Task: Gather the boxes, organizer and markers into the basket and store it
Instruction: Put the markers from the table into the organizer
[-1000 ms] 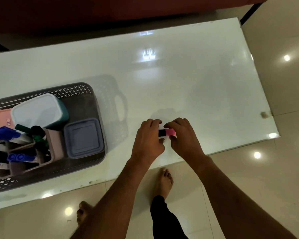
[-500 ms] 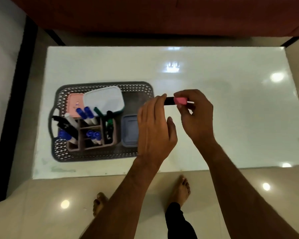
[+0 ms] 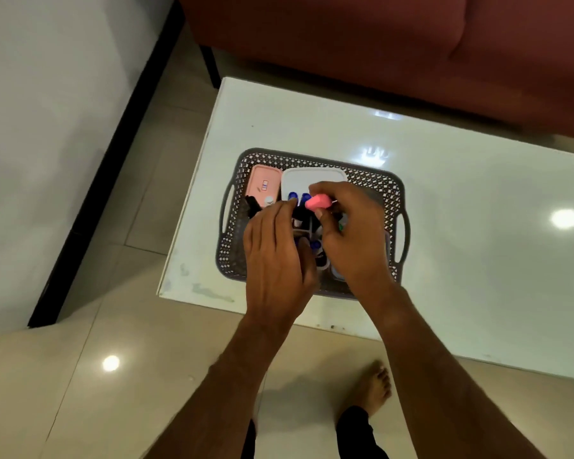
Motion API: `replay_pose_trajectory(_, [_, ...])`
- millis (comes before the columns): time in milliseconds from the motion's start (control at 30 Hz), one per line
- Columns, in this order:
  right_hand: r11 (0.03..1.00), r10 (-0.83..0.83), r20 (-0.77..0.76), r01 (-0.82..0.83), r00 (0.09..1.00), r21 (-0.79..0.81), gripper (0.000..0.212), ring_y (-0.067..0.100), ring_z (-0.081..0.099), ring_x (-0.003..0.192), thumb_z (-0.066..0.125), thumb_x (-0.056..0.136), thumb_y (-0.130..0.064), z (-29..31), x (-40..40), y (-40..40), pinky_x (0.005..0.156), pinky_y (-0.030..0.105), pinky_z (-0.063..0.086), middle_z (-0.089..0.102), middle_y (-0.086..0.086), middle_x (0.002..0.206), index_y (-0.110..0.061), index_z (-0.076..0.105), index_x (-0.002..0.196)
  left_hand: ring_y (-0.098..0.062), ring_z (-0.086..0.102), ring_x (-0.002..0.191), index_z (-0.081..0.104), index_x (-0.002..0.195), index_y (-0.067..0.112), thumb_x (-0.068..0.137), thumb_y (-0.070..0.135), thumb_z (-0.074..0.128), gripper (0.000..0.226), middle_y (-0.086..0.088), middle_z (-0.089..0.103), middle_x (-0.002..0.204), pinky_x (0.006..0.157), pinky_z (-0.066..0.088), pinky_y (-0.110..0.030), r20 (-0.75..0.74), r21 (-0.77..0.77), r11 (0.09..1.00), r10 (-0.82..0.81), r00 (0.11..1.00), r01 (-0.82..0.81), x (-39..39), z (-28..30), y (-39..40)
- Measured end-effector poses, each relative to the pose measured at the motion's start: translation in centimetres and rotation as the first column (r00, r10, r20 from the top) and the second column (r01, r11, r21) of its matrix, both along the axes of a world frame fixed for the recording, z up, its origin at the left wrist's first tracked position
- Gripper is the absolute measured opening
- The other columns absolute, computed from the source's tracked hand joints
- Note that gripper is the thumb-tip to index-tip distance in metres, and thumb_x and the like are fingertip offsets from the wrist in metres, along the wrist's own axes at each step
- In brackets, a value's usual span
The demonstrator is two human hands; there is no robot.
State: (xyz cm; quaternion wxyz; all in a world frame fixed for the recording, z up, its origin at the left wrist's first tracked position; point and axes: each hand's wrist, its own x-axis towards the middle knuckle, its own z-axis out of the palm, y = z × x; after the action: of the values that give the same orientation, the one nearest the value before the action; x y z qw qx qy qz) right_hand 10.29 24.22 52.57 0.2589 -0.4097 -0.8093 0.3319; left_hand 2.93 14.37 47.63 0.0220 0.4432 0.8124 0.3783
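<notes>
A grey perforated basket [image 3: 371,176] sits on the white glass table [image 3: 478,260]. Inside it lie a pink box [image 3: 263,183], a white-lidded box [image 3: 312,177] and an organizer with blue-capped markers [image 3: 294,195], mostly hidden under my hands. My right hand [image 3: 352,236] pinches the pink cap end of a pink-capped marker [image 3: 317,202] above the organizer. My left hand [image 3: 275,253] is closed around the marker's dark body. A blue-grey box at the basket's near right is almost fully covered by my right hand.
A dark red sofa [image 3: 378,44] runs behind the table. A white wall with a black skirting [image 3: 90,180] stands to the left. The tiled floor [image 3: 80,376] lies in front, with my bare foot [image 3: 373,385] on it.
Both hands carried the pink-capped marker leftwards from the bare table to above the organizer in the basket. The view turned left with them.
</notes>
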Motion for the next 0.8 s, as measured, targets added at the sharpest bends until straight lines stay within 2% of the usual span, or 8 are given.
replay_pose_trajectory(100, [0.999,0.029,0.08,-0.031,0.996,0.021,0.025,0.021,0.066,0.104,0.066,0.089,0.004,-1.4,-0.7,-1.4,0.094,0.04,0.057,0.073,0.008,0.109,-0.007,0.072,0.11,-0.031,0.053,0.13,0.052,0.136,0.002,0.088,0.007,0.063,0.05,-0.017,0.061,0.134,0.109,0.046,-0.055,0.015,0.025,1.0,-0.016,1.0,0.015,-0.8,-1.2,-1.3])
replay_pose_trajectory(233, [0.999,0.051,0.195,-0.047,0.979,-0.025,0.025,0.027,0.066,0.103,0.067,0.088,0.002,-2.1,-1.4,-2.6,0.095,0.045,0.056,0.072,0.011,0.107,-0.007,0.073,0.11,-0.024,0.051,0.125,0.053,0.132,0.004,0.095,0.021,0.059,0.042,-0.017,0.065,0.128,0.105,0.05,-0.053,0.018,0.069,0.997,-0.033,0.999,0.032,-1.6,-2.5,-2.1])
replay_pose_trajectory(300, [0.999,0.038,0.232,-0.029,0.972,-0.043,0.026,0.026,0.066,0.103,0.066,0.088,0.001,-2.1,-1.7,-2.8,0.096,0.043,0.055,0.072,0.01,0.108,-0.008,0.074,0.111,-0.024,0.05,0.125,0.051,0.133,0.006,0.092,0.019,0.066,0.046,-0.017,0.065,0.128,0.105,0.05,-0.054,0.031,0.067,0.997,-0.048,0.998,0.046,-1.6,-2.7,-2.4])
replay_pose_trajectory(367, [0.998,0.022,0.275,-0.006,0.961,-0.059,0.026,0.024,0.065,0.105,0.066,0.089,0.0,-2.0,-2.1,-2.9,0.099,0.034,0.051,0.072,0.009,0.109,-0.009,0.075,0.112,-0.027,0.054,0.124,0.048,0.133,0.008,0.089,0.019,0.07,0.051,-0.017,0.065,0.127,0.104,0.051,-0.055,0.025,0.058,0.996,-0.069,0.997,0.067,-1.7,-2.8,-2.7])
replay_pose_trajectory(467, [0.993,0.022,0.372,0.023,0.928,-0.117,0.026,0.021,0.063,0.109,0.065,0.092,-0.006,-1.8,-2.7,-2.6,0.099,0.024,0.04,0.071,0.007,0.114,-0.012,0.074,0.115,-0.034,0.061,0.121,0.045,0.134,0.009,0.092,0.027,0.063,0.049,-0.019,0.067,0.126,0.102,0.052,-0.056,0.01,0.06,0.995,-0.082,0.997,0.081,-1.9,-2.6,-2.7])
replay_pose_trajectory(667, [0.987,0.048,0.402,0.017,0.914,-0.159,0.03,0.026,0.063,0.111,0.065,0.091,-0.005,-1.7,-3.6,-2.7,0.106,0.039,0.048,0.07,0.01,0.118,-0.013,0.072,0.12,-0.038,0.063,0.118,0.041,0.134,0.007,0.094,0.033,0.056,0.05,-0.024,0.067,0.123,0.099,0.054,-0.06,0.007,0.09,0.992,-0.088,0.996,0.087,-2.3,-2.7,-2.5])
replay_pose_trajectory(733, [0.987,0.059,0.421,0.01,0.905,-0.159,0.032,0.026,0.063,0.113,0.066,0.091,-0.006,-1.7,-3.4,-2.6,0.108,0.039,0.047,0.07,0.01,0.12,-0.013,0.071,0.121,-0.03,0.056,0.119,0.041,0.133,0.006,0.099,0.038,0.05,0.048,-0.026,0.068,0.12,0.097,0.053,-0.062,0.005,0.108,0.992,-0.065,0.998,0.064,-2.5,-3.2,-2.4])
replay_pose_trajectory(800, [0.988,0.06,0.443,0.011,0.895,-0.156,0.032,0.025,0.061,0.117,0.066,0.092,-0.008,-1.7,-3.3,-2.7,0.111,0.035,0.042,0.068,0.01,0.123,-0.013,0.07,0.124,-0.027,0.048,0.119,0.042,0.133,0.005,0.103,0.039,0.046,0.045,-0.027,0.068,0.121,0.099,0.053,-0.058,0.022,0.112,0.993,-0.035,0.999,0.032,-2.7,-3.8,-2.4])
